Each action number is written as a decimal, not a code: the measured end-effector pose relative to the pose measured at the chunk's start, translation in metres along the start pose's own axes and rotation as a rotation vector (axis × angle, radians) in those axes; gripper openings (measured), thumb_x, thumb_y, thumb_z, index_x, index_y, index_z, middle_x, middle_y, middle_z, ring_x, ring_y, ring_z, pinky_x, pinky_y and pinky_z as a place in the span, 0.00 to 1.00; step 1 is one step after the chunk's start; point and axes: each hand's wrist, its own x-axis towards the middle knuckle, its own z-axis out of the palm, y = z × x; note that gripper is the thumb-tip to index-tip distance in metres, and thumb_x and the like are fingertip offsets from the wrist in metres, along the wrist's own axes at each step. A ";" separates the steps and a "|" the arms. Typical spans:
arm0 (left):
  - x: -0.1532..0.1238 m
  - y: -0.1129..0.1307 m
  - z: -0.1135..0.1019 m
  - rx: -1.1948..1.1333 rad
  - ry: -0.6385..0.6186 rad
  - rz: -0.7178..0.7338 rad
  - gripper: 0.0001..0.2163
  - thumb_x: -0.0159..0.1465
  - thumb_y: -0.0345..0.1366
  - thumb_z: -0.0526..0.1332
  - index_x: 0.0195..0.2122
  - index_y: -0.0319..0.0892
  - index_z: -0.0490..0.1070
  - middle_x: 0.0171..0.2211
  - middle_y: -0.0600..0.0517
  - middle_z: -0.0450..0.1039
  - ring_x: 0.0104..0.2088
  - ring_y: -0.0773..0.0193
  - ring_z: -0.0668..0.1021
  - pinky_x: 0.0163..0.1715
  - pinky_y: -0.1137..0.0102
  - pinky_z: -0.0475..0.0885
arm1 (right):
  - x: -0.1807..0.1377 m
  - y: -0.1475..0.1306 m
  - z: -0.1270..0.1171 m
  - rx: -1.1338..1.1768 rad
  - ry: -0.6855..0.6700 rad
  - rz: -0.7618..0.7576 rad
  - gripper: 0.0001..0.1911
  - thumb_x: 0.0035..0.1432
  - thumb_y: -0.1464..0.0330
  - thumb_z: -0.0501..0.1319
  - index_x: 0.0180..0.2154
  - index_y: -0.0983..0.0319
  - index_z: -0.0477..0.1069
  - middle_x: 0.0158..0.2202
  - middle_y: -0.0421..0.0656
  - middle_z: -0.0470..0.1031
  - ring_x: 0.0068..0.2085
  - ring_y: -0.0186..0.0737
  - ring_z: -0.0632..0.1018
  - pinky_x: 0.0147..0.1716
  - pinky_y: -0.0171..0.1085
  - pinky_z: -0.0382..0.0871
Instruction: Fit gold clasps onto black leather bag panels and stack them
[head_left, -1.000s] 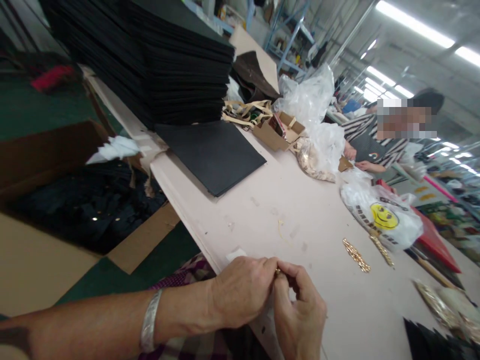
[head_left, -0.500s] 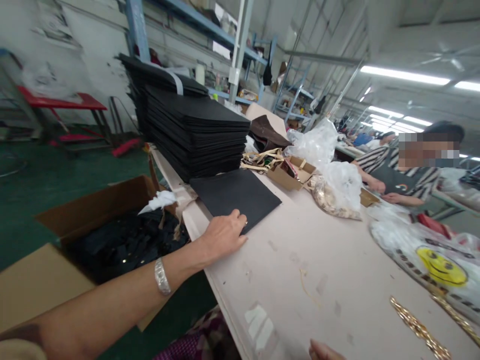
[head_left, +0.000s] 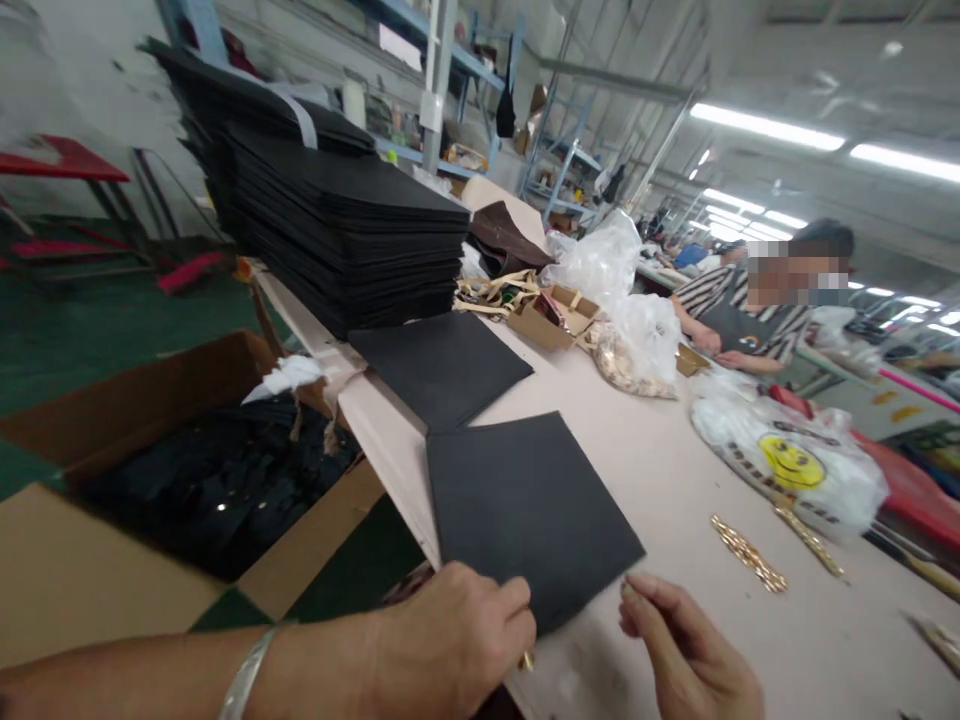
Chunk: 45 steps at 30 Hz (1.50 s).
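Observation:
My left hand [head_left: 450,645] is closed on the near edge of a black square sheet [head_left: 529,505] that lies on the pale table [head_left: 675,480] and overhangs its left edge. My right hand [head_left: 690,655] hovers just right of the sheet's near corner, fingers loosely curled with nothing in them. More black sheets [head_left: 442,365] lie flat farther along the table. Behind them stands a tall stack of black sheets [head_left: 337,230].
A cardboard box [head_left: 150,470] of dark pieces sits on the floor at left. Gold chain pieces [head_left: 748,553], a smiley-face plastic bag [head_left: 795,470], a small cardboard box [head_left: 555,315] and clear bags [head_left: 637,340] lie on the table. A person in a striped top [head_left: 742,305] works at the far right.
My left hand reached to the flat black sheets, then drew one sheet back to the near edge. My right hand left the small gold piece and now hovers by the sheet.

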 end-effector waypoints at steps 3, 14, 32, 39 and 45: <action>-0.018 0.027 0.007 -0.214 -0.065 0.097 0.03 0.63 0.28 0.61 0.37 0.42 0.69 0.34 0.51 0.73 0.28 0.60 0.77 0.18 0.66 0.64 | 0.005 -0.005 0.003 0.014 -0.143 -0.008 0.19 0.54 0.54 0.66 0.39 0.62 0.79 0.28 0.42 0.78 0.30 0.40 0.79 0.31 0.35 0.76; -0.051 0.013 0.040 -1.262 0.218 -0.866 0.11 0.64 0.43 0.62 0.42 0.43 0.70 0.30 0.58 0.70 0.30 0.66 0.72 0.30 0.73 0.65 | -0.008 -0.004 0.023 0.089 -0.393 0.255 0.17 0.55 0.57 0.66 0.37 0.65 0.79 0.25 0.42 0.77 0.26 0.36 0.77 0.24 0.33 0.74; 0.025 0.025 0.031 -2.052 0.158 -0.905 0.19 0.54 0.41 0.70 0.44 0.38 0.75 0.34 0.45 0.81 0.32 0.56 0.81 0.32 0.66 0.77 | -0.013 -0.004 0.016 0.085 -0.454 0.328 0.11 0.54 0.61 0.65 0.35 0.63 0.77 0.21 0.35 0.69 0.20 0.31 0.71 0.14 0.27 0.68; 0.024 0.025 0.033 -2.124 0.186 -0.912 0.21 0.55 0.40 0.70 0.48 0.38 0.73 0.33 0.46 0.81 0.32 0.56 0.82 0.32 0.67 0.76 | -0.011 -0.002 0.011 0.145 -0.499 0.376 0.12 0.55 0.60 0.65 0.34 0.62 0.74 0.19 0.33 0.69 0.20 0.30 0.72 0.16 0.26 0.68; 0.022 0.024 0.034 -2.136 0.167 -0.880 0.22 0.55 0.41 0.71 0.49 0.39 0.72 0.34 0.47 0.80 0.32 0.56 0.82 0.34 0.65 0.77 | -0.009 -0.002 0.006 0.208 -0.554 0.391 0.12 0.55 0.60 0.66 0.32 0.62 0.72 0.19 0.34 0.70 0.19 0.29 0.71 0.18 0.27 0.68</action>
